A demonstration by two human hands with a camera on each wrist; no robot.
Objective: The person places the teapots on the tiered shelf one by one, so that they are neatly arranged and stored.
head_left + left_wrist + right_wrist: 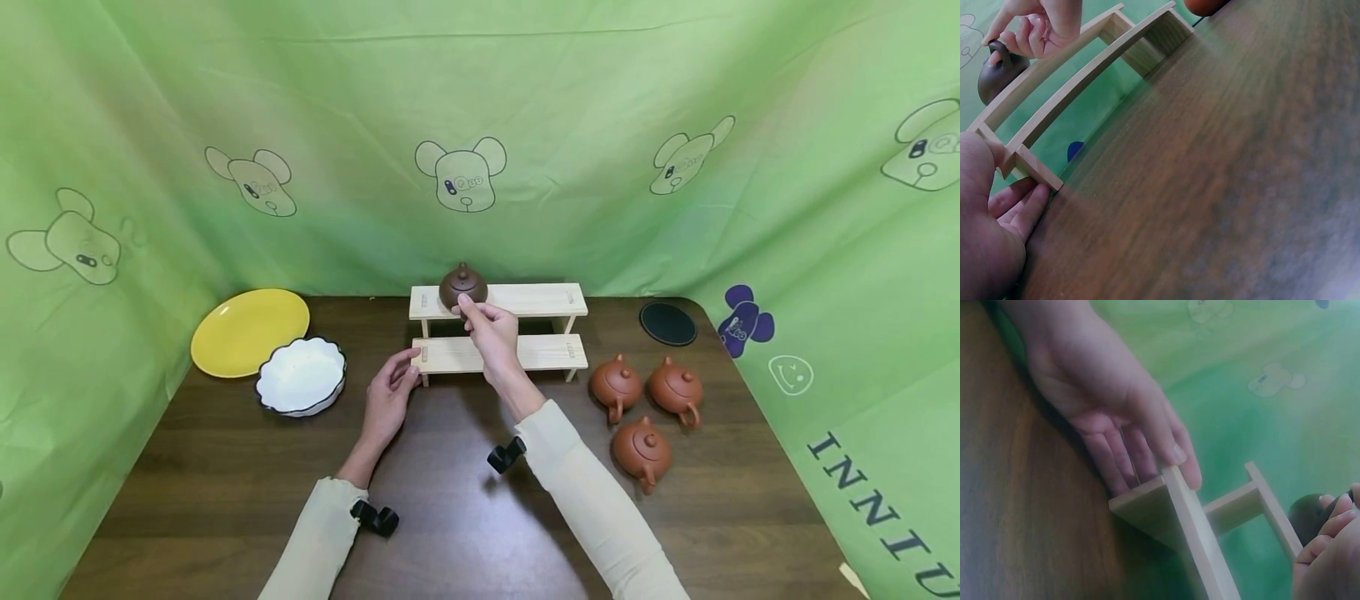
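A dark brown clay teapot (462, 282) is at the left part of the upper tier of a pale two-step wooden rack (543, 351). My right hand (497, 340) pinches its handle from the front; the left wrist view shows the teapot (996, 82) at the upper board's edge. Whether its base fully rests on the board cannot be told. My left hand (386, 407) holds the left end of the lower step. In the right wrist view, the thumb and forefinger of the left hand (1107, 394) touch the board's end, with the other fingers by the leg.
Three reddish-brown teapots (617, 385) stand right of the rack, handles toward me. Behind them lies a dark round coaster (668, 323). On the left are a yellow plate (240, 329) and a white scalloped bowl (302, 377). A green cloth (345, 233) hangs behind the table.
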